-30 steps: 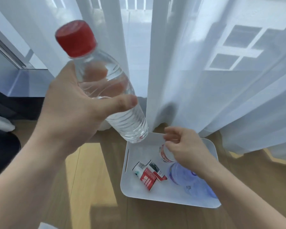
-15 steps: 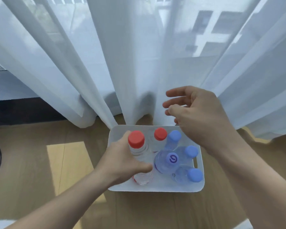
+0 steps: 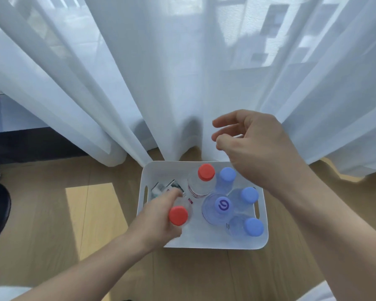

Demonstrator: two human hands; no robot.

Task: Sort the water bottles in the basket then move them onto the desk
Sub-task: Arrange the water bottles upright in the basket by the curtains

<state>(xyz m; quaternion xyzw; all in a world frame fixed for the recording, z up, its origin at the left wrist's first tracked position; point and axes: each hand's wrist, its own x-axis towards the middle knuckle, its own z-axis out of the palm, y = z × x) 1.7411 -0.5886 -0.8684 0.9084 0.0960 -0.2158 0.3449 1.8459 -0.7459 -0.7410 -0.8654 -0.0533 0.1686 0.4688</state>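
Left hand [image 3: 154,220] grips red-capped bottle [image 3: 179,215] inside white basket [image 3: 204,242].

Six water bottles stand in one white basket [image 3: 263,240] at the lower middle of the frame. Two have red caps: one at the basket's lower left [image 3: 178,215], one at its upper middle [image 3: 206,172]. Four have blue caps: upper right [image 3: 227,174], right [image 3: 249,195], lower right [image 3: 254,227], and centre, with a printed swirl [image 3: 222,205]. Two hands show, one left [image 3: 154,222], one right [image 3: 256,146].
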